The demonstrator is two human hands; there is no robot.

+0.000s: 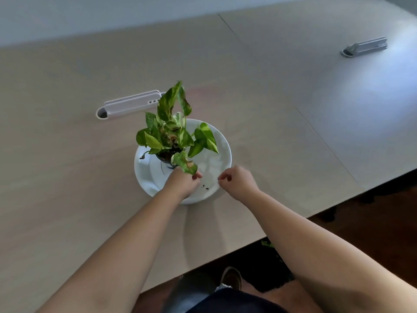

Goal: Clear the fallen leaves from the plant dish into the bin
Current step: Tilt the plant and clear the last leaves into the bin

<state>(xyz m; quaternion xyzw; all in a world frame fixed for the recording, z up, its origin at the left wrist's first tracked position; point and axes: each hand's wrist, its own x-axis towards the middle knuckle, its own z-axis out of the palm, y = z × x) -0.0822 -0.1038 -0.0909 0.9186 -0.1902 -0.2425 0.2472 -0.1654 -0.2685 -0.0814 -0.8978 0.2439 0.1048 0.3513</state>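
Dish (222,152) under both hands; left hand (184,182) pinches leaf (186,163).

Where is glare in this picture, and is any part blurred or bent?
Head view: pale glare washes the table at far right, near the grey holder; the plant's top leaf is slightly smeared; table edges curve from the wide lens; both hands cast soft shadows.

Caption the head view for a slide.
Left hand pinches a browning leaf over the white dish; right hand hovers beside it.
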